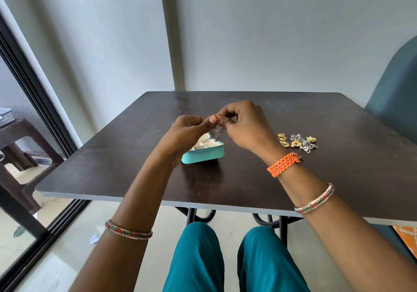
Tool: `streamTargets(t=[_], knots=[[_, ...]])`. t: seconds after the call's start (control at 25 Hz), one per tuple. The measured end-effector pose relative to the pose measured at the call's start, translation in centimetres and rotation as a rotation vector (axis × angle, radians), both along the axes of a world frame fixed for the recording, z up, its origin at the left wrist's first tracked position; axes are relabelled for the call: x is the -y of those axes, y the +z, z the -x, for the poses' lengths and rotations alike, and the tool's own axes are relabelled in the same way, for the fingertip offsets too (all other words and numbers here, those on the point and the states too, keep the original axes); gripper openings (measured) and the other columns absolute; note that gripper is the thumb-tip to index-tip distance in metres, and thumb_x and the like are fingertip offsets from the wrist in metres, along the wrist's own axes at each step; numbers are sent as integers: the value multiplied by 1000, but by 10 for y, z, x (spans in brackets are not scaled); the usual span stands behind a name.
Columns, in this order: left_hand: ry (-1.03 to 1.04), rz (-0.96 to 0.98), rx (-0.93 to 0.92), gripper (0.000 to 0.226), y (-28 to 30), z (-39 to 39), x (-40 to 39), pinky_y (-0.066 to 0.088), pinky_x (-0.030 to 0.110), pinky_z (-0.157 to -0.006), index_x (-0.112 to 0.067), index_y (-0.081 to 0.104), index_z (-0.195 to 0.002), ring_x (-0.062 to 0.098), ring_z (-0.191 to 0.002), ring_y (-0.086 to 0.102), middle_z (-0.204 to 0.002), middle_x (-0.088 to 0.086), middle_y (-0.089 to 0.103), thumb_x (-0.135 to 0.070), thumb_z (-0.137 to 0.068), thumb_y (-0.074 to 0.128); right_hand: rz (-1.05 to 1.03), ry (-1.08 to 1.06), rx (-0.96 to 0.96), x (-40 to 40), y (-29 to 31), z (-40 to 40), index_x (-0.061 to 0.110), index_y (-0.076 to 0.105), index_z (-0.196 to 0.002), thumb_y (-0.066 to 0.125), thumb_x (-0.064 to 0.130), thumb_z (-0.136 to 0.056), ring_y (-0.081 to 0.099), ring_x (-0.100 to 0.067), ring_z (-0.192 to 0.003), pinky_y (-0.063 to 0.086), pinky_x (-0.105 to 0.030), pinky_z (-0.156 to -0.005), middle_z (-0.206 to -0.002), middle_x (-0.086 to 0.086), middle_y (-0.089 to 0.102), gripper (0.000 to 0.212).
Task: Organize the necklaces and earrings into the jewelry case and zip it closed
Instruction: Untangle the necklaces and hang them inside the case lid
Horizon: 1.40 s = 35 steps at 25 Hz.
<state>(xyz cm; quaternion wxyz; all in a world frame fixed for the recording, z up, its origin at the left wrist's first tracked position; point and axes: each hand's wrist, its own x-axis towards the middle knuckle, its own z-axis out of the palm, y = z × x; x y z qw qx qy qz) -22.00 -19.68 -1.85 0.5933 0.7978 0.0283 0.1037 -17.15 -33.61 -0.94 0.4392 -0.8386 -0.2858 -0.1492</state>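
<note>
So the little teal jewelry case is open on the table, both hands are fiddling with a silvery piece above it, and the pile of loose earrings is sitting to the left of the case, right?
Not quite: the pile of loose earrings lies to the right of the teal jewelry case, beyond the right hand. The head view shows it. The rest holds: the case is open on the table, and the left hand and right hand work a silvery piece above it.

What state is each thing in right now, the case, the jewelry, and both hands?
Jewelry case: open on the table, unzipped, its compartments showing.
Silver piece: pinched between both hands, dangling above the case; too small to tell its kind.
Loose jewelry pile: lying on the table, right of the case, not yet packed.
Left hand: closed on the silver piece.
Right hand: closed on the same piece.
Table: dark top, bearing case and pile.
</note>
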Motion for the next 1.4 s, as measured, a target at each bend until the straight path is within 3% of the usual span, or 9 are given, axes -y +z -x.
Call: streamTargets(t=[0.08,0.24,0.48,0.6,0.76,0.96,1.08,1.24,1.4], knots=[[2,19,21,42,-4,-7,-7,31,32,-72,-10,72,-83,20,-80,44,-84,13,58,-51,-78,66,12,28,-72,-8,-7,-11,15,71,-80,66,19,-87,54,4,-63,37,-3,-52,-73,9,64,9],[60,-22,89,27,-7,-23,-20,34,31,-68,-7,66,-83,20,-77,44,-83,15,56,-31,-92,58,-53,115,-195,-26,-9,-36,17,68,-81,63,20,-89,54,2,-68,44,-18,-67,-72,12,63,10],[330,56,103,25,-23,-55,-57,36,22,-58,-6,58,-101,15,-69,45,-76,6,50,-30,-95,54,-90,134,-172,-42,4,-68,18,71,-82,64,20,-88,66,-26,-92,53,-36,-85,-89,-8,73,9],[581,-95,-68,40,-53,-79,-88,48,39,-84,-3,58,-101,32,-96,58,-87,9,64,-41,-92,49,-67,95,-160,-48,5,-79,23,69,-76,64,21,-88,65,-30,-92,53,-35,-81,-91,-17,72,13],[628,-227,-404,57,-74,-101,-98,27,44,-107,-5,62,-105,39,-129,33,-116,18,60,-56,-90,40,-29,70,-175,-56,-7,-89,19,71,-81,65,22,-87,65,-19,-90,49,-29,-79,-90,-7,72,9],[596,-246,-265,38,-77,-113,-94,41,44,-97,-12,57,-71,32,-96,60,-81,7,65,-46,-88,50,41,67,-162,-61,-20,-96,31,64,-67,66,25,-86,60,-14,-104,45,-40,-97,-81,18,63,20],[582,-78,-39,31,-82,-117,-91,44,32,-66,-9,57,-70,23,-70,56,-64,1,56,-33,-90,54,66,58,-127,-59,-19,-95,38,56,-58,67,26,-85,57,-17,-110,39,-48,-102,-74,29,54,31],[537,17,200,19,-74,-116,-79,42,29,-58,-11,63,-82,12,-60,51,-65,-2,59,-26,-91,56,61,70,-98,-55,-21,-94,40,53,-58,67,25,-85,53,-22,-114,37,-50,-102,-83,24,54,33],[578,7,271,16,-72,-110,-73,41,23,-54,-12,62,-85,2,-52,48,-63,-5,57,-23,-93,55,87,62,-83,-54,-27,-95,37,54,-59,68,26,-83,53,-23,-114,37,-49,-101,-94,13,58,29]])
